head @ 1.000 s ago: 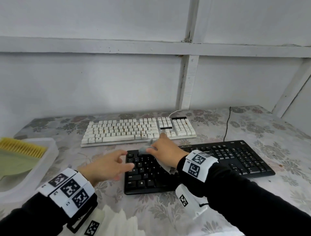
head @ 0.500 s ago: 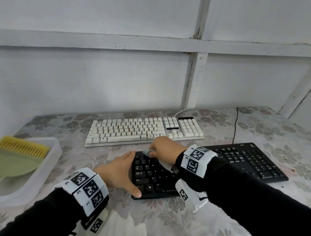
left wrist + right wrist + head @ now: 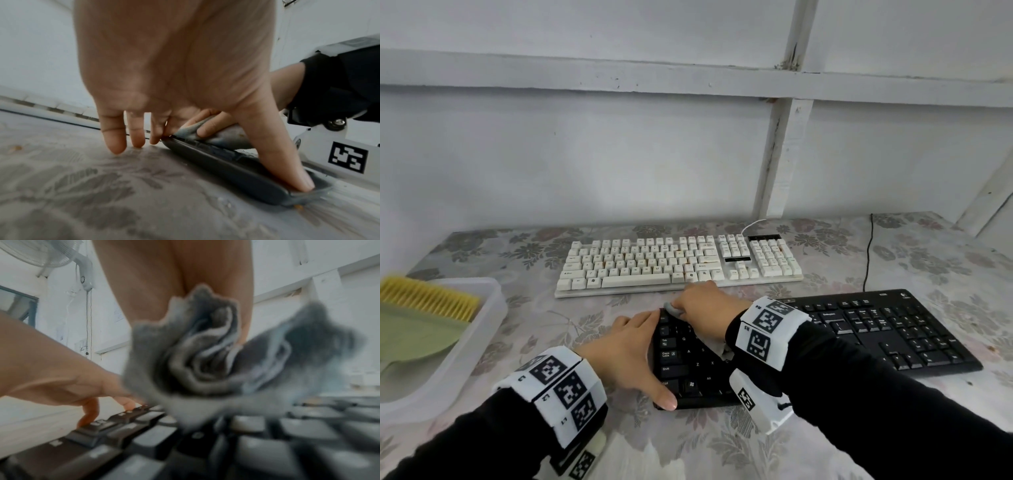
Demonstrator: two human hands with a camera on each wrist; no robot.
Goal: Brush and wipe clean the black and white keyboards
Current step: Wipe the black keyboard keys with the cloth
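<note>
Wiping was the step in hand: the right hand (image 3: 702, 308) clutched a bunched grey cloth (image 3: 197, 356) at the far left corner of the black keyboard (image 3: 876, 329), while the left hand (image 3: 630, 349) lay with straight, spread fingers against that keyboard's left end, thumb (image 3: 287, 159) pressed on the near corner to brace it. To do this well, the bracing hand should probably hold firm so the board does not slide on the counter (image 3: 928, 260), and the cloth should be drawn in rows from left to right, with light pressure and a folded edge worked into the gaps between keys. The black keyboard lay near the person, angled slightly, low in profile with white legends; its right half was uncovered. The white keyboard (image 3: 674, 263) sat just beyond it, its keys yellowish with a few orange-brown stains, seemingly not yet wiped. A yellow-bristled brush (image 3: 428, 301) rested in a translucent tray (image 3: 489, 329) at the left.
</note>
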